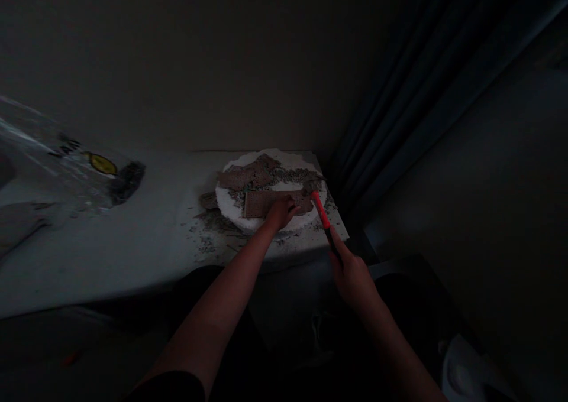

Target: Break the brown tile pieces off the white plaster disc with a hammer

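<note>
My right hand is closed around the black grip of a hammer with a red shaft. The hammer's dark head is over the right end of a brown, rectangular textured panel; whether they touch is hard to tell in the dim light. On that panel rests my left hand, its fingers apart and slightly bent. Beneath the panel is a round white slab with a rough edge. Broken brown pieces and grey crumbs lie on the slab's far part.
The slab stands on a white table against a wall. Debris is scattered in front and to the left of it. A clear plastic bag with a yellow mark stands at the left. Dark curtains hang at the right.
</note>
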{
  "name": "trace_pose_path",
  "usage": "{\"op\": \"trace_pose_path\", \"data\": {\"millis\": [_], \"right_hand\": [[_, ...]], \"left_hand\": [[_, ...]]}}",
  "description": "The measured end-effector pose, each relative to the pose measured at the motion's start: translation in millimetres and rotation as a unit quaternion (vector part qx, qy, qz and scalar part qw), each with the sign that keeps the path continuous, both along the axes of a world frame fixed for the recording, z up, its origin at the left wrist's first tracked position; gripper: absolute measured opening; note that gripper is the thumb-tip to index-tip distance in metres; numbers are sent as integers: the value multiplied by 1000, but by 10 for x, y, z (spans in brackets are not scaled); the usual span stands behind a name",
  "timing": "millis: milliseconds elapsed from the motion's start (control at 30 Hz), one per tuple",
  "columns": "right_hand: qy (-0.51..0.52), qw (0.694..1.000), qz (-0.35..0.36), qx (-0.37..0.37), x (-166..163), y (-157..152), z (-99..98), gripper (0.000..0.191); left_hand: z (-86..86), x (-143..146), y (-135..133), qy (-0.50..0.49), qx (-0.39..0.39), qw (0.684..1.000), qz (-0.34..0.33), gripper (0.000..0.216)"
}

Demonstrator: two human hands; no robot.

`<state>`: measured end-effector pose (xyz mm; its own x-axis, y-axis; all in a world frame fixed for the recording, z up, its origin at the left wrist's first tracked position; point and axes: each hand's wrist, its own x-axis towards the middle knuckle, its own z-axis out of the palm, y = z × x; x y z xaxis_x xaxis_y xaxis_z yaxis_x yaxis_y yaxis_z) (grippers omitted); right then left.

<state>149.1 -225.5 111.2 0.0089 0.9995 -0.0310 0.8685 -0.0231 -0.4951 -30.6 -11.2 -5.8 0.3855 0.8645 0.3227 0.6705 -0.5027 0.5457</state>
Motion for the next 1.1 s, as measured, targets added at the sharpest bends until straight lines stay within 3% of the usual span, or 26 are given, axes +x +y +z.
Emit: {"op": "trace_pose_path", "data": {"millis": [467, 600, 733, 933, 1100], "right_hand": [[-27, 1000, 2, -17, -44, 21, -75, 62], [-22, 1000, -5, -1, -29, 7, -58, 62], [-45, 998, 4, -33, -43, 10, -4, 61], [-53, 999, -1, 5, -49, 33, 73, 61], [-63, 997, 13, -34, -70, 35, 29, 61]], "left_hand": [[18, 3, -26, -2, 9, 1000, 3, 24], [27, 5, -16, 10, 1, 1000, 11, 26], [101, -26, -25, 6, -23, 1000, 5, 26], [204, -130, -63, 41, -19, 999, -25, 58], [254, -158, -120, 36, -54, 998, 2, 75]]}}
